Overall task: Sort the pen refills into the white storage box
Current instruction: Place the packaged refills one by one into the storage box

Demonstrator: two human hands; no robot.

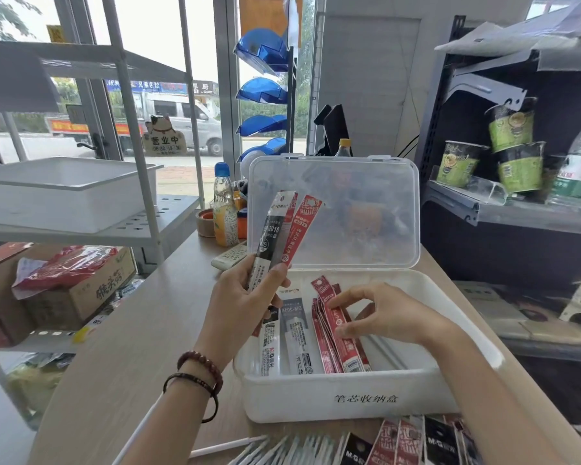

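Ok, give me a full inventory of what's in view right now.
white plastic storage box: one, white, counter centre, lid open
red refill packets: several, red, stacked mid-box
pale grey refill packets: two, grey-white, box's left side
held refill packets: two, black and red, left hand
loose refill packets: several, red and black, counter, near edge
blue-capped drink bottle: one, yellowish, behind box
green noodle cups: at least three, green, right shelf
left hand: grips the held packets
right hand: pinches a red packet in box
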